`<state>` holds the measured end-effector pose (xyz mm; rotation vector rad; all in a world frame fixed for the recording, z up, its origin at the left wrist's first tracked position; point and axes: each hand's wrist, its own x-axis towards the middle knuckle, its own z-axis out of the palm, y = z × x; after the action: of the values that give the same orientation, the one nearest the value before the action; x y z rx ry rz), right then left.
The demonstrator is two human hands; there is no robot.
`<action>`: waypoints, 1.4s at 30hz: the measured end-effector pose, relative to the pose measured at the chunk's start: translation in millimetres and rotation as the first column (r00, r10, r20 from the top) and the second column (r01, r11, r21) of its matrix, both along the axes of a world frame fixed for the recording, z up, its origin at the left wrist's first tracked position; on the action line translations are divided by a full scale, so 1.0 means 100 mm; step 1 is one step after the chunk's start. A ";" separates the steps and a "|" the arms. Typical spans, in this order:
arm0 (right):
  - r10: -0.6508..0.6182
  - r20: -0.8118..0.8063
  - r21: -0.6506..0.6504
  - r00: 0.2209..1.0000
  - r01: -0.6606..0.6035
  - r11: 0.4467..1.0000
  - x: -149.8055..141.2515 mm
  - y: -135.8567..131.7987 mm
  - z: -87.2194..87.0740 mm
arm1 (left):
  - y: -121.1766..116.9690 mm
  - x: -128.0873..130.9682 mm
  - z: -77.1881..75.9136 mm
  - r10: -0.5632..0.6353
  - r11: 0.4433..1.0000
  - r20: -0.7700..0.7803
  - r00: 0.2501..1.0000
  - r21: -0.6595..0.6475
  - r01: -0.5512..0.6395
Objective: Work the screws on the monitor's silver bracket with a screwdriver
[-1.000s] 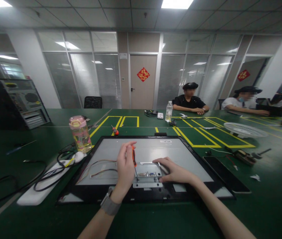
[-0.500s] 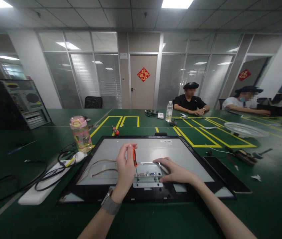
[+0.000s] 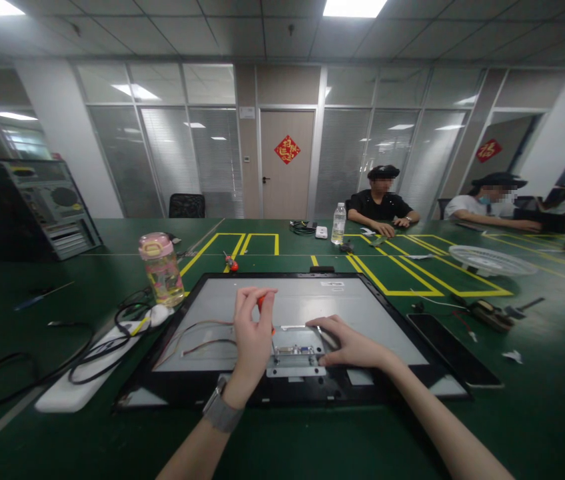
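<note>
A flat display panel (image 3: 222, 300) lies back side up on the table before me, with a black frame and a grey metal back. My left hand (image 3: 251, 330) is closed around an upright screwdriver (image 3: 261, 303); fingers mostly cover its orange handle. Its shaft points down at the left side of a metal bracket (image 3: 297, 371) with ports, near the panel's front edge. The exact tip contact is hard to see. My right hand (image 3: 352, 345) grips the bracket's right side, thumb in front and fingers behind. Thin wires (image 3: 207, 343) run left across the panel.
Left of the panel are a power strip (image 3: 75, 387) with black cables and a drink bottle (image 3: 160, 270). A phone (image 3: 450, 347) lies on the right. Beyond the panel are another screwdriver (image 3: 231, 263) and a water bottle (image 3: 338, 225). A co-worker (image 3: 380, 203) sits across.
The fingers of my left hand have shifted around the screwdriver handle, covering more of it. My right hand stays in place. The co-worker across has moved a hand forward on the table.
</note>
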<state>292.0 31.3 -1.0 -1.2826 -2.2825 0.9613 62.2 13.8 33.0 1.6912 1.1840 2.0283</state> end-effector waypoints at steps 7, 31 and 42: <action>0.002 -0.007 0.002 1.000 -0.002 1.000 0.00 0.01 0.00 | -0.02 0.00 0.02 -0.036 0.999 -0.013 0.999 0.008 0.036; 0.004 -0.008 -0.008 1.000 -0.004 1.000 0.00 0.01 -0.01 | -0.03 0.01 0.02 -0.109 0.992 -0.028 0.994 -0.063 0.107; 0.009 -0.005 0.003 1.000 -0.009 1.000 0.01 0.03 -0.03 | -0.03 0.01 0.03 -0.113 0.990 -0.013 0.993 -0.088 0.112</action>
<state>292.6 34.0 -4.3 -1.2682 -2.2868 0.9626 63.0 11.3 36.0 1.6980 1.1376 1.8720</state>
